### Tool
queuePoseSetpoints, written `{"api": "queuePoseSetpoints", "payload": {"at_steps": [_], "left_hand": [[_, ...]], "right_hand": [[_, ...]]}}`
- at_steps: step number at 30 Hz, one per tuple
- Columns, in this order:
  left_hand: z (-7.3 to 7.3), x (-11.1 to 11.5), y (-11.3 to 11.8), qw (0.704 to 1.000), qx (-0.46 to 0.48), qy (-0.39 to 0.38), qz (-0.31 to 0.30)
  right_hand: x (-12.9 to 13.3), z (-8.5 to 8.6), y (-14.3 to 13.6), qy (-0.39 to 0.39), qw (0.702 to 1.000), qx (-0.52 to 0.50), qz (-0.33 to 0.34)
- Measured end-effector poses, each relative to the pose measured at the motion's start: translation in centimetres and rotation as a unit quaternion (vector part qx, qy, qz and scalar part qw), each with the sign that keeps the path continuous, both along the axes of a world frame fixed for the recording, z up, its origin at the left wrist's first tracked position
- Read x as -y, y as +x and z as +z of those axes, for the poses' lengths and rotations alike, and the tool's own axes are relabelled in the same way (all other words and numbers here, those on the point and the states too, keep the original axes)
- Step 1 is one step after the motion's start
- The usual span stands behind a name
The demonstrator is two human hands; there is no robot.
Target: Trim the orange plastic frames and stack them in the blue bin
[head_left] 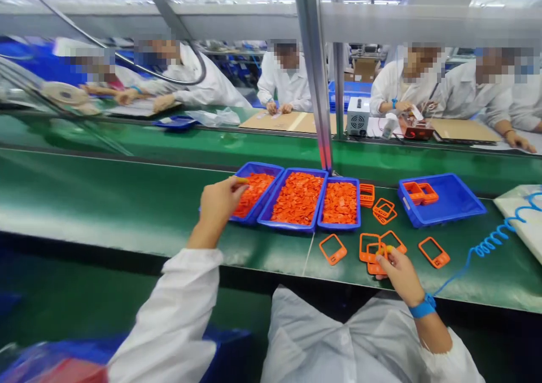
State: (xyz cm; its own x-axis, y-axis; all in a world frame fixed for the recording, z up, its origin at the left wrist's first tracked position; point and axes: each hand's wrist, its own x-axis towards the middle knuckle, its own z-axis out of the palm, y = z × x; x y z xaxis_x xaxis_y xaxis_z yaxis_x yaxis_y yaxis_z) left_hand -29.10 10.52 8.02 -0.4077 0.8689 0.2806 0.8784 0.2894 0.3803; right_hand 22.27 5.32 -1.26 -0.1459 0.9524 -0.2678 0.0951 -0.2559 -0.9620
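My left hand [220,203] is over the near left side of the leftmost blue bin [277,170], which is filled with small orange plastic pieces [258,186]. Its thumb and fingers are pinched together, and whatever is between them is too small to make out. Close to the bench's front edge, my right hand [400,271] grips an orange plastic frame [376,268] with a rectangular opening. Other orange frames lie under and around it, partly overlapping. Something yellow covers a fingertip on each hand. A blue wrist strap [423,307] circles my right wrist.
Two more blue bins of orange pieces, a middle bin [292,228] and a right bin [358,202], adjoin the first. A blue tray [466,205] holds stacked frames. A coiled blue cord [486,247] runs to my strap. A metal post [315,78] rises behind; co-workers sit opposite.
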Motion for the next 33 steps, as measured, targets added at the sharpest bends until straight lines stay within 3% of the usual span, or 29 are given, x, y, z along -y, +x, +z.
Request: {"api": "queuePoseSetpoints", "payload": {"at_steps": [2, 4, 6, 8, 10, 13, 16, 21, 28, 33], "left_hand": [[0.5, 2.3, 2.8, 0.998, 0.033, 0.049, -0.022], [0.6, 4.9, 6.3, 0.983, 0.120, 0.086, -0.111], [0.2, 7.3, 10.1, 0.949, 0.210, 0.058, -0.229], [-0.7, 9.0, 13.6, 0.914, 0.264, 0.016, -0.307], [-2.2, 10.0, 16.4, 0.894, 0.302, -0.016, -0.332], [-5.1, 10.7, 19.3, 0.887, 0.346, -0.038, -0.304], [-7.7, 11.1, 21.1, 0.901, 0.329, -0.018, -0.282], [-10.0, 11.6, 23.6, 0.922, 0.242, 0.048, -0.299], [-11.3, 12.2, 25.5, 0.938, 0.141, 0.081, -0.305], [-11.7, 12.8, 25.1, 0.932, 0.109, 0.120, -0.325]], "right_hand": [[-0.3, -0.1, -0.1, -0.005, 1.000, 0.015, 0.005], [-0.6, -0.2, -0.5, -0.001, 1.000, 0.026, -0.002], [-1.0, -0.3, -0.8, 0.008, 0.999, 0.039, -0.015], [-1.2, -0.1, -0.9, 0.025, 0.998, 0.054, -0.020], [-1.2, 0.4, -0.6, 0.050, 0.995, 0.083, -0.011], [-0.9, 1.4, 0.5, 0.094, 0.980, 0.172, 0.019], [-0.4, 2.0, 1.4, 0.117, 0.963, 0.235, 0.052], [0.2, 1.9, 1.7, 0.150, 0.967, 0.191, 0.081], [1.0, 3.0, -0.2, 0.230, 0.943, 0.236, 0.051], [2.1, 2.2, -4.1, 0.227, 0.946, 0.185, 0.140]]}}
